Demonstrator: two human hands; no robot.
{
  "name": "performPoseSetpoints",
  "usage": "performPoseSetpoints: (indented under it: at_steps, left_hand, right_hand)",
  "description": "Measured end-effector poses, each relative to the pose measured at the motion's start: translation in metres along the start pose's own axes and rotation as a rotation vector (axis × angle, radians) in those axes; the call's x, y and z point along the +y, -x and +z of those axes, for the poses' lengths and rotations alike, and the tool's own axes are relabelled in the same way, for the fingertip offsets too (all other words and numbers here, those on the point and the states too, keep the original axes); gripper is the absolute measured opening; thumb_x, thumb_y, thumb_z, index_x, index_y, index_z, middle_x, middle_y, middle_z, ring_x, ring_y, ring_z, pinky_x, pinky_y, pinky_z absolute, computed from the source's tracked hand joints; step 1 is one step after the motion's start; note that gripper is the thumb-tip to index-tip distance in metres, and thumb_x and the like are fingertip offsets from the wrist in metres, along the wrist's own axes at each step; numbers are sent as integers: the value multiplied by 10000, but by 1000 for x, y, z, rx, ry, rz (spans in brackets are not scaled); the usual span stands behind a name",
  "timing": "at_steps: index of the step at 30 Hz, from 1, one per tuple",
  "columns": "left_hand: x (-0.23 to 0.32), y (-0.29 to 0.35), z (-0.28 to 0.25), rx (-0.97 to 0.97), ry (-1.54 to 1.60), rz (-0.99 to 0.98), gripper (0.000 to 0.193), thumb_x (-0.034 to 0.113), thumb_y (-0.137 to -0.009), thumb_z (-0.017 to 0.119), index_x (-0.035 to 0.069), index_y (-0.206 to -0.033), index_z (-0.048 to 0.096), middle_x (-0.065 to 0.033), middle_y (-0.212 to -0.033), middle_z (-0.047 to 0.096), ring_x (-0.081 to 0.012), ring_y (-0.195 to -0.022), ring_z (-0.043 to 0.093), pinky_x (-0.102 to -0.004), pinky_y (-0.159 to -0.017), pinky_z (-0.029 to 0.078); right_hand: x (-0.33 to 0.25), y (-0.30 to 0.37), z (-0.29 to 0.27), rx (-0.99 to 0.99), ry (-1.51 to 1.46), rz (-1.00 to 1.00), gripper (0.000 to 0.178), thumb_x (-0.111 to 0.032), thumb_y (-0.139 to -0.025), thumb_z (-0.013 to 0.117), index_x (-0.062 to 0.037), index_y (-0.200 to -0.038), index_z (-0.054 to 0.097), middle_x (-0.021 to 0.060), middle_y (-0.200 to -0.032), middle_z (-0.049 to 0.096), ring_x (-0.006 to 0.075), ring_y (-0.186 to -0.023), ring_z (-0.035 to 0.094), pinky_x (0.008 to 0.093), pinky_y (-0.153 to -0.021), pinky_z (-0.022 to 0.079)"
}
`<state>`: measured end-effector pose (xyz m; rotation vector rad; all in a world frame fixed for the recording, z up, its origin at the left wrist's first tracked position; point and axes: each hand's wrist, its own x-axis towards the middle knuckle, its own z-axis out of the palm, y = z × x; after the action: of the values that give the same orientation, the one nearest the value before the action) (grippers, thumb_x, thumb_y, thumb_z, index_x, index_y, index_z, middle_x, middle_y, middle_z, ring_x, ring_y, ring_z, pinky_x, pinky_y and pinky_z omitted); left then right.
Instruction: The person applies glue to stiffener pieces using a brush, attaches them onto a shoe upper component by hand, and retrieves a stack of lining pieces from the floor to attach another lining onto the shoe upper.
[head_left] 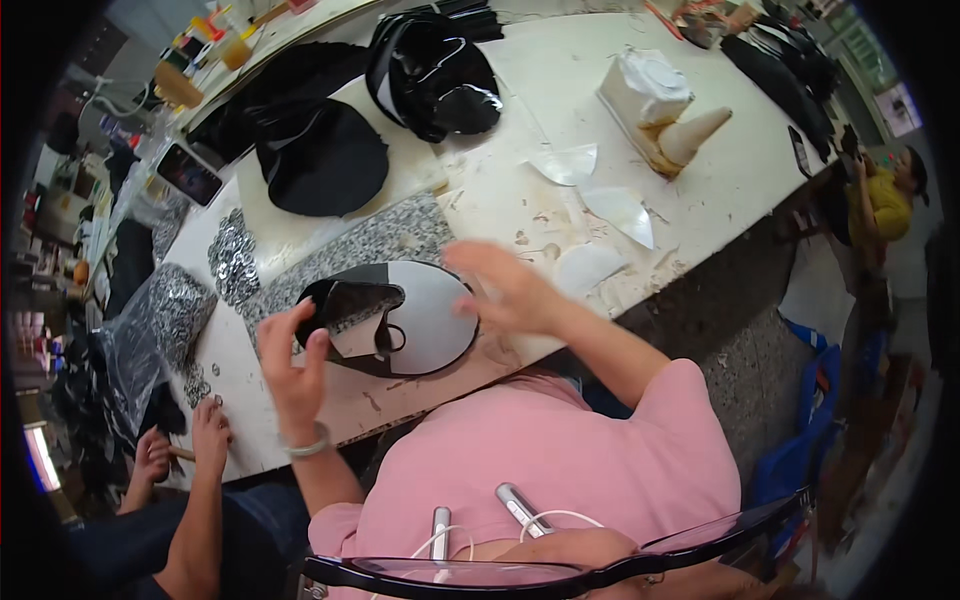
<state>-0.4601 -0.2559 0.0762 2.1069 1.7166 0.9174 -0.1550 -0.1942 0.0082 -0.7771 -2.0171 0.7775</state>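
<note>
Fingers (275, 340) of the left hand (288, 385) stood apart from the thumb at the left end of an oval, black-and-pale-grey shaped piece (440, 318) with a dark, cut-out middle. That hand was loosely curled and unclenched; whether it touched the rim could not be told. The right hand (515, 290), blurred, was spread at the opposite, pale end, its thumb overlapping the edge, with contact likewise unclear. The oval piece lay at the near side of a scuffed white table (725, 190), just in front of a grey speckled stone slab (400, 228).

Beyond the slab sat a matte black, rounded piece (330, 165) and a glossy black, folded one (450, 100). Three thin white curved offcuts (618, 213) were scattered to the right, near a messy white block-shaped container (645, 90) beside a tan cone (697, 135). To the left, a heap of small silvery bits (232, 262) lay near a clear plastic bag (150, 330). A co-worker's two hands (210, 440) were at the table's lower left corner.
</note>
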Motion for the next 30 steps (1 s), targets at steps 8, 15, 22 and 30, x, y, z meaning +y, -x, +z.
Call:
performPoseSetpoints:
  at_steps: [8,15,22,30]
  left_hand:
    - [-24,-1,-32,-428,-256,137,398,8,-670,716,31,-1057,625,-113,-1124,594,-325,-1200,464,-421,-979,374]
    - [-3,3,-58,121,-435,115,211,-4,-729,708,-15,-923,629,-139,-941,628,-304,-978,561,-407,-838,414]
    - [31,-2,-22,70,-511,290,216,32,-741,715,-14,-933,627,-117,-848,610,-306,-872,575,-413,-789,415]
    - [40,24,28,-90,-394,98,378,265,-749,726,4,-1007,634,-134,-968,622,-302,-974,555,-403,-829,442]
  right_hand:
    - [75,60,-179,349,674,665,398,-227,-794,690,-21,-1125,613,150,-1070,642,308,-1001,603,377,-874,472]
    - [37,83,-182,107,750,1267,527,-359,-782,686,-63,-1205,579,99,-987,662,263,-943,628,372,-813,488]
    - [46,111,-157,340,773,1024,507,-341,-805,675,-38,-1196,562,115,-1072,616,300,-985,588,395,-864,462]
    - [-8,74,-73,361,280,441,181,-8,-791,659,1,-969,629,134,-918,633,273,-831,607,317,-728,492]
